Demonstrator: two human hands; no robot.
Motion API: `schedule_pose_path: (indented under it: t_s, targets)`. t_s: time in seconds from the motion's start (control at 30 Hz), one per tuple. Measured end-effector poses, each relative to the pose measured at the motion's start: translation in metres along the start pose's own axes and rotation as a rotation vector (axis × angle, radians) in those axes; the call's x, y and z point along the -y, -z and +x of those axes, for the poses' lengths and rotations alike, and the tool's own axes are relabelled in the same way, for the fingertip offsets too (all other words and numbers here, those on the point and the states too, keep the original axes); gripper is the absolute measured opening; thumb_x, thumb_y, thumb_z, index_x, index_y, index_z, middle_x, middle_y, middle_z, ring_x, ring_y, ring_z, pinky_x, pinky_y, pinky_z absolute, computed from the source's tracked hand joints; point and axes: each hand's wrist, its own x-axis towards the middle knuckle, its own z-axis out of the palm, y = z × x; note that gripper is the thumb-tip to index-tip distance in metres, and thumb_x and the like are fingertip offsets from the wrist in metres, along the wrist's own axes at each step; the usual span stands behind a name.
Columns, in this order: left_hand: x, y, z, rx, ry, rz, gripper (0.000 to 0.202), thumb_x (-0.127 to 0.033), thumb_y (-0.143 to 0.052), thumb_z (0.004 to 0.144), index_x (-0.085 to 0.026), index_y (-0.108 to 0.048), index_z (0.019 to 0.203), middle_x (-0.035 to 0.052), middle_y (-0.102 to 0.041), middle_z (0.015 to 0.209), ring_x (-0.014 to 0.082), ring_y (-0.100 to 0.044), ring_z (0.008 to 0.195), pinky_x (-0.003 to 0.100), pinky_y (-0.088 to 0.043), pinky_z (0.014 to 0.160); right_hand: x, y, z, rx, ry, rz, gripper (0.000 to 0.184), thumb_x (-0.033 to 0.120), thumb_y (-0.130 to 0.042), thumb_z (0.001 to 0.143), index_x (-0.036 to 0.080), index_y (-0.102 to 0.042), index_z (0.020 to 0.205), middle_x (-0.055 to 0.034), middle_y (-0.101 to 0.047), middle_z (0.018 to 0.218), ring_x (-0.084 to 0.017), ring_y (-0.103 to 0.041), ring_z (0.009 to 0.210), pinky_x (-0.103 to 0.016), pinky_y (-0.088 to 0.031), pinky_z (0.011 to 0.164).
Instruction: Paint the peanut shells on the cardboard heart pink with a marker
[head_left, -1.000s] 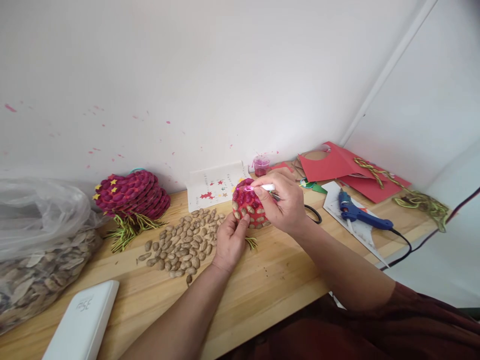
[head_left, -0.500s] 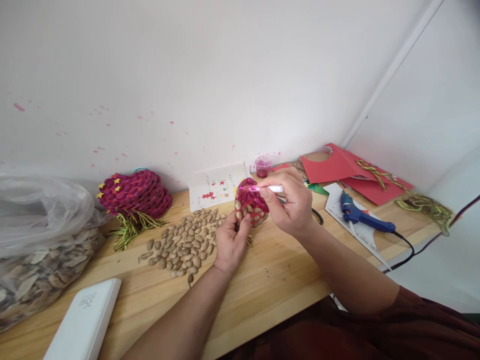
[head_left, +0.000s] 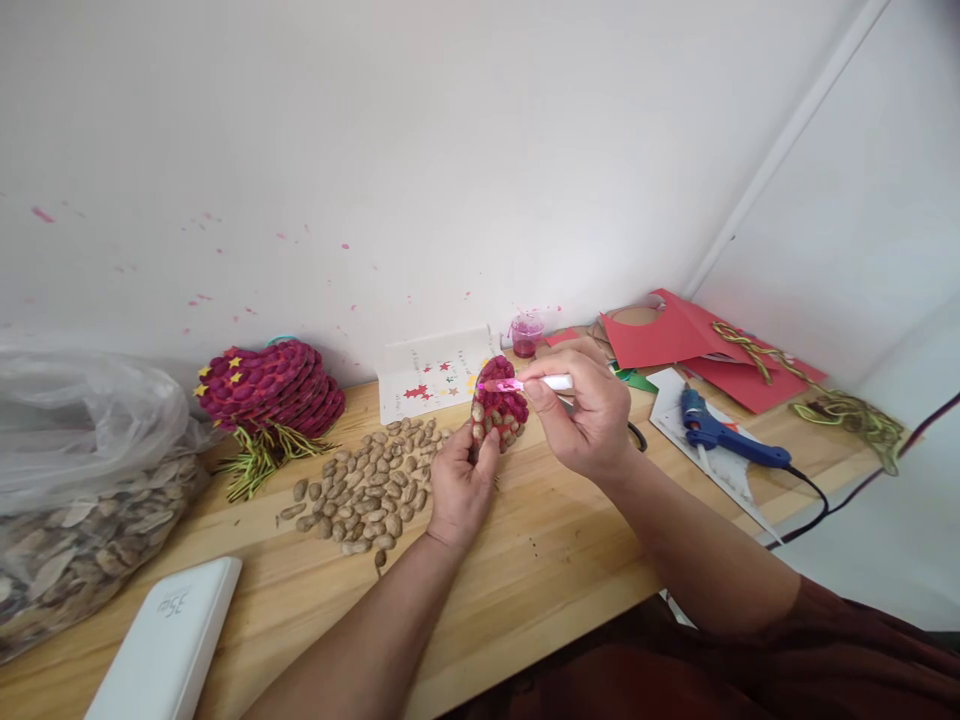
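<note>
My left hand grips the lower edge of a small round craft piece covered in shells, part painted magenta and part bare. It is held upright above the wooden table. My right hand pinches a white-handled brush whose pink tip touches the top of the piece. A heap of loose shells lies just left of my left hand.
A finished magenta shell piece with yellow stars stands at the back left. A plastic bag of shells and a white box lie left. A small paint cup, a star sheet, red paper, a blue glue gun and green cord lie right.
My left hand has turned the craft piece edge-on, so it looks narrower. The brush tip has shifted a little along its top.
</note>
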Motion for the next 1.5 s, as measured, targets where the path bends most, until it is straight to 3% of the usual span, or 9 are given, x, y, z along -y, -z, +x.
schedule_pose_path:
  t_s: [0.53,0.83,1.1,1.5]
  targets:
    - [0.012,0.000,0.002,-0.048,-0.066,0.046,0.023,-0.033,-0.066,0.091,-0.022,-0.061,0.072,-0.0031,-0.045,0.064,0.0159,-0.040,0.063,0.028,-0.032,0.063,0.000,0.003,0.003,-0.031,-0.014,0.004,0.006,0.022,-0.065,0.095,0.025,-0.070,0.092,-0.0021,-0.074,0.080,-0.020,-0.064,0.080,-0.040,-0.052,0.080]
    - [0.010,0.001,0.002,-0.038,-0.073,0.049,0.017,-0.032,-0.065,0.091,-0.022,-0.066,0.078,-0.0019,-0.053,0.067,0.0172,-0.045,0.066,0.027,-0.036,0.067,-0.008,0.001,0.002,-0.081,-0.066,-0.056,0.008,0.028,-0.065,0.097,0.026,-0.070,0.091,-0.0025,-0.074,0.079,-0.021,-0.064,0.078,-0.042,-0.053,0.078]
    - [0.007,0.001,0.002,-0.036,-0.098,0.072,0.021,-0.031,-0.061,0.093,-0.021,-0.060,0.074,-0.0025,-0.049,0.065,0.0160,-0.045,0.065,0.027,-0.036,0.065,-0.008,0.000,0.002,-0.075,-0.068,-0.051,0.007,0.025,-0.066,0.096,0.025,-0.070,0.090,-0.0027,-0.073,0.079,-0.020,-0.063,0.079,-0.042,-0.051,0.079]
    - [0.010,-0.001,0.002,-0.042,-0.088,0.086,0.020,-0.031,-0.063,0.092,-0.020,-0.063,0.075,-0.0020,-0.051,0.065,0.0153,-0.044,0.064,0.027,-0.036,0.064,-0.005,0.001,0.001,-0.051,-0.049,-0.014,0.007,0.024,-0.065,0.096,0.024,-0.069,0.091,-0.0026,-0.073,0.080,-0.020,-0.063,0.079,-0.041,-0.051,0.079]
